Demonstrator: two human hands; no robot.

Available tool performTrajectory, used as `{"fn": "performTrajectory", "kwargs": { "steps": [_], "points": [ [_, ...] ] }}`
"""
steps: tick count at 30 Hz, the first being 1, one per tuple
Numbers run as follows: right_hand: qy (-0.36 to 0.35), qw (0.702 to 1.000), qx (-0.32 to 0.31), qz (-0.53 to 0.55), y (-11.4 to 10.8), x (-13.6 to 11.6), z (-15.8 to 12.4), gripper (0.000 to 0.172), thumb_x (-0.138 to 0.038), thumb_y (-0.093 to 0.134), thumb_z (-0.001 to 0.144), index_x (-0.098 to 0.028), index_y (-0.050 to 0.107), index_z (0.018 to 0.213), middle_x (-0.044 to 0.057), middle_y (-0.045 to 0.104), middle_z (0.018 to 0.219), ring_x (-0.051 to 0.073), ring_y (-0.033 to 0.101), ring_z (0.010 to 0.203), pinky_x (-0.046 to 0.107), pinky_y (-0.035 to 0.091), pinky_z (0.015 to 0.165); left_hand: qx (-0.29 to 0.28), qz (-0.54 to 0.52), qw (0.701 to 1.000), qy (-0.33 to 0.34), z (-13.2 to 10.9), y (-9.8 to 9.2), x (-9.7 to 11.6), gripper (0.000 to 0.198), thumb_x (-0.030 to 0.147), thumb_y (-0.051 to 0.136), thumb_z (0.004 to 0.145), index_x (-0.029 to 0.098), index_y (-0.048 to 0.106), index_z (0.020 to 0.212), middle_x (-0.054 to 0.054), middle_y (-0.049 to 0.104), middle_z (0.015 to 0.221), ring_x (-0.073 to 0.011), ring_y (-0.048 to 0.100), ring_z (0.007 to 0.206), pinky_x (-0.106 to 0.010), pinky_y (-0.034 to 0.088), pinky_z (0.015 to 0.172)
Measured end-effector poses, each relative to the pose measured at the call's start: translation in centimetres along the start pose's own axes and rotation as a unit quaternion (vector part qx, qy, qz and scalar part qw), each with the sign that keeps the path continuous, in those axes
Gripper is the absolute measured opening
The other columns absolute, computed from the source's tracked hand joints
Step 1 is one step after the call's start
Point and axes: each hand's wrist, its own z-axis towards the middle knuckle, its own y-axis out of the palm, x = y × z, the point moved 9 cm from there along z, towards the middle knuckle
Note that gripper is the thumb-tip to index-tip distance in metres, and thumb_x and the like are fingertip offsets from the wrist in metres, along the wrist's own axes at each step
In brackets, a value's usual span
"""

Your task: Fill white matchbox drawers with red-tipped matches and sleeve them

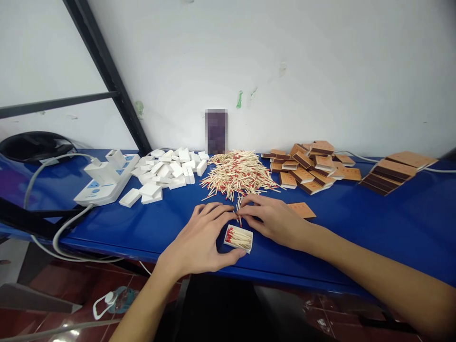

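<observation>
A small white matchbox tray (248, 247) lies on the blue table in front of me, with red-tipped matches (238, 237) inside it. My left hand (204, 235) arches around the tray's left side, fingers stretched forward to a few loose matches and thumb at the tray's near edge. Just beyond the tray, my right hand (272, 218) has its thumb and fingers closed around several matches (239, 216); its fingertips meet those of the left hand. Behind both hands spreads a large heap of loose matches (242, 173).
White empty trays (167, 168) are piled at the left, beside a power strip (107, 183) with cables. Brown matchbox sleeves (313, 166) form a pile at the right, with a stack (395, 171) farther over. One flat sleeve (302, 209) lies behind my right wrist.
</observation>
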Motion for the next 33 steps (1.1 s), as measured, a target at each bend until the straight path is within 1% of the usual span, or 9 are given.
{"fn": "performTrajectory", "kwargs": {
  "steps": [3,8,13,16,19,23,28,30,33],
  "points": [
    [-0.002,1.0,-0.003,-0.01,0.0,-0.1,0.0,0.02,-0.017,0.052,0.096,-0.021,0.071,0.101,0.007,0.067,0.109,0.019,0.068,0.089,0.031,0.054,0.074,0.002,0.007,1.0,-0.001,0.0,0.0,0.0,0.057,0.053,0.07,0.081,0.023,0.059,0.128,-0.008,0.057,0.139,-0.033,0.046,0.132,-0.054,0.034,0.112],
    [-0.011,1.0,0.009,-0.022,-0.2,-0.3,0.0,0.021,-0.018,0.05,0.097,-0.019,0.071,0.1,0.01,0.069,0.114,0.021,0.069,0.093,0.034,0.057,0.076,0.0,0.023,1.0,-0.008,0.1,-0.1,0.0,0.067,0.059,0.069,0.079,0.02,0.057,0.132,-0.011,0.054,0.138,-0.0353,0.04,0.134,-0.056,0.032,0.113],
    [-0.018,1.0,0.014,-0.001,-0.3,-0.4,0.2,0.02,-0.016,0.051,0.096,-0.018,0.071,0.099,0.009,0.073,0.107,0.021,0.069,0.094,0.034,0.057,0.079,0.008,0.03,0.999,-0.033,0.0,-0.2,-0.5,0.069,0.062,0.065,0.082,0.019,0.056,0.135,-0.013,0.053,0.132,-0.0358,0.042,0.127,-0.056,0.039,0.108],
    [-0.007,1.0,0.013,0.011,-0.1,-0.1,0.3,0.02,-0.015,0.052,0.096,-0.017,0.071,0.099,0.009,0.073,0.103,0.021,0.069,0.093,0.034,0.056,0.081,0.006,0.03,0.999,-0.036,-0.1,-0.1,-0.6,0.07,0.063,0.064,0.083,0.02,0.055,0.137,-0.014,0.049,0.135,-0.036,0.041,0.128,-0.056,0.04,0.107],
    [0.009,1.0,0.015,0.013,0.3,0.4,0.5,0.02,-0.015,0.052,0.096,-0.016,0.071,0.1,0.009,0.072,0.1,0.021,0.069,0.09,0.033,0.055,0.078,-0.001,0.031,0.999,-0.031,0.0,0.0,-0.5,0.067,0.06,0.064,0.085,0.022,0.054,0.138,-0.013,0.048,0.139,-0.0358,0.039,0.131,-0.056,0.038,0.109],
    [0.014,0.999,0.04,0.01,0.4,0.7,0.6,0.018,-0.015,0.054,0.095,-0.019,0.071,0.099,0.007,0.072,0.095,0.019,0.068,0.084,0.03,0.052,0.071,0.0,0.022,0.999,-0.025,0.1,-0.1,-0.3,0.062,0.054,0.063,0.087,0.021,0.053,0.139,-0.011,0.053,0.136,-0.0324,0.043,0.128,-0.053,0.038,0.109],
    [-0.007,0.996,0.062,0.06,0.0,0.5,0.7,0.017,-0.014,0.053,0.095,-0.018,0.069,0.096,0.006,0.07,0.089,0.017,0.065,0.079,0.028,0.049,0.069,0.007,0.003,1.0,-0.011,0.0,-0.4,0.0,0.058,0.047,0.066,0.087,0.021,0.05,0.137,-0.008,0.056,0.136,-0.0304,0.043,0.13,-0.051,0.034,0.113],
    [-0.008,0.995,0.072,0.068,-0.5,0.5,0.6,0.019,-0.013,0.05,0.094,-0.017,0.068,0.098,0.006,0.07,0.089,0.017,0.064,0.078,0.028,0.049,0.069,0.012,-0.007,1.0,-0.012,0.0,-0.5,-0.1,0.059,0.046,0.066,0.087,0.022,0.047,0.137,-0.008,0.056,0.137,-0.03,0.043,0.13,-0.05,0.036,0.112],
    [0.02,0.996,0.076,0.037,-1.1,0.9,0.2,0.021,-0.009,0.049,0.09,-0.017,0.066,0.099,0.006,0.068,0.09,0.018,0.063,0.079,0.029,0.047,0.069,0.023,-0.029,0.999,-0.03,-0.2,-0.6,-0.5,0.054,0.047,0.065,0.087,0.021,0.046,0.131,-0.01,0.055,0.134,-0.0308,0.045,0.127,-0.049,0.041,0.106]
  ]
}}
